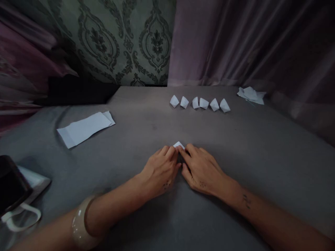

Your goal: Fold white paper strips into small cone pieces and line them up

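A small piece of folded white paper [179, 144] lies on the grey cloth in front of me, its pointed tip showing beyond my fingers. My left hand [161, 169] grips it from the left with curled fingers. From the other side my right hand [202, 167] presses on it, index finger stretched over the paper and thumb tucked below. Most of the paper is hidden under both hands, which meet at the fingertips. Farther back stands a row of several folded white paper shapes [203, 103], faceted and pointed.
Flat white paper strips [87, 127] lie in a stack at the left. Crumpled paper scraps [251, 94] sit at the back right. A dark phone [12, 184] with a white cable [23, 223] is at the near left edge. Black cloth [78, 92] covers the far left corner; curtains hang behind.
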Demonstrator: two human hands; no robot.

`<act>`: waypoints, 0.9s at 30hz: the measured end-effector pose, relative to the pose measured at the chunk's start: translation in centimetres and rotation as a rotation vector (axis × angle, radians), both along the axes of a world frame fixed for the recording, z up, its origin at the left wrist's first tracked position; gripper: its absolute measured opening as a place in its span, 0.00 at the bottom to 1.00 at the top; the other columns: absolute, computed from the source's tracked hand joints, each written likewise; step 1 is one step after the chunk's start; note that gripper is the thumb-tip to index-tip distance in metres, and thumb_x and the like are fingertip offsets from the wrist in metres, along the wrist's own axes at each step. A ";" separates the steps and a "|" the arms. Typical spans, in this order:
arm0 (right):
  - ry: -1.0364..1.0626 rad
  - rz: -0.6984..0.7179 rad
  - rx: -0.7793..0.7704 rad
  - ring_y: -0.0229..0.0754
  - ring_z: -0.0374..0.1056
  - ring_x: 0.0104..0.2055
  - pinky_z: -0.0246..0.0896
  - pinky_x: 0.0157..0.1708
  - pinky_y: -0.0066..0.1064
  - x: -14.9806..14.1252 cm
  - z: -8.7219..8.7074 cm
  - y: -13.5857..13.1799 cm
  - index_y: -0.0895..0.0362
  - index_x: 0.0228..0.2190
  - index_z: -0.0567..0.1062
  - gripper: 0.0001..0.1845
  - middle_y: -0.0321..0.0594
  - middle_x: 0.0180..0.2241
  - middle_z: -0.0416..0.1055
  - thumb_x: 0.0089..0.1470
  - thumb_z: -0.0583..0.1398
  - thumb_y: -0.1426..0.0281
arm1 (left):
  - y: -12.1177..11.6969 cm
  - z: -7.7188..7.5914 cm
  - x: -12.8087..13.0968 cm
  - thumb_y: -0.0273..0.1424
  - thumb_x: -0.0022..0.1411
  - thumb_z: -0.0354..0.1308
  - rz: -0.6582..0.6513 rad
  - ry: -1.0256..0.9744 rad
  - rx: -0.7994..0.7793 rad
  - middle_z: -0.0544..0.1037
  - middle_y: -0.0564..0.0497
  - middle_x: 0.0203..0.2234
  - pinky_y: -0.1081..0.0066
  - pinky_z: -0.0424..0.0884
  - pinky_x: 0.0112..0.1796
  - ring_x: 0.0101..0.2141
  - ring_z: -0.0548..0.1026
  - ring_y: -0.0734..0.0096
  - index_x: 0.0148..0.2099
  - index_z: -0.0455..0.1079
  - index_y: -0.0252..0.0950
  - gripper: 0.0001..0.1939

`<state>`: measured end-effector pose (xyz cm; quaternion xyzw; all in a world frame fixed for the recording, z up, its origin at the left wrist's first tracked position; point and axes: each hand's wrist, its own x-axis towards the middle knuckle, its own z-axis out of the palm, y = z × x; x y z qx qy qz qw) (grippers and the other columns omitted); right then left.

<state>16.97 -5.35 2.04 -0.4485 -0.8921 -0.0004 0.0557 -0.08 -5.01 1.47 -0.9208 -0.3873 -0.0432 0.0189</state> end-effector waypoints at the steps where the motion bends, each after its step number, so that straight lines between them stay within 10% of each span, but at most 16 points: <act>1: -0.003 -0.005 -0.009 0.47 0.63 0.37 0.58 0.38 0.39 0.1 0.0 0.0 0.64 0.54 0.65 0.24 0.48 0.39 0.67 0.57 0.50 0.69 | 0.0 0.0 0.0 0.33 0.69 0.40 0.005 -0.002 -0.008 0.70 0.43 0.36 0.61 0.66 0.39 0.37 0.65 0.61 0.45 0.69 0.30 0.18; 17: -0.036 -0.129 0.052 0.48 0.67 0.36 0.64 0.35 0.41 0.0 -0.1 -0.8 0.66 0.44 0.74 0.19 0.50 0.36 0.69 0.56 0.51 0.69 | -0.4 0.9 0.2 0.38 0.66 0.47 0.206 -0.011 -0.129 0.72 0.42 0.33 0.64 0.70 0.32 0.35 0.69 0.60 0.39 0.72 0.31 0.17; 27: 0.292 -0.308 -0.010 0.35 0.63 0.25 0.56 0.27 0.30 0.8 -1.5 1.7 0.56 0.26 0.70 0.15 0.38 0.31 0.67 0.61 0.52 0.65 | 3.9 -1.1 -1.4 0.38 0.63 0.53 0.403 -0.506 -0.274 0.74 0.48 0.32 0.68 0.67 0.35 0.34 0.71 0.66 0.37 0.71 0.36 0.11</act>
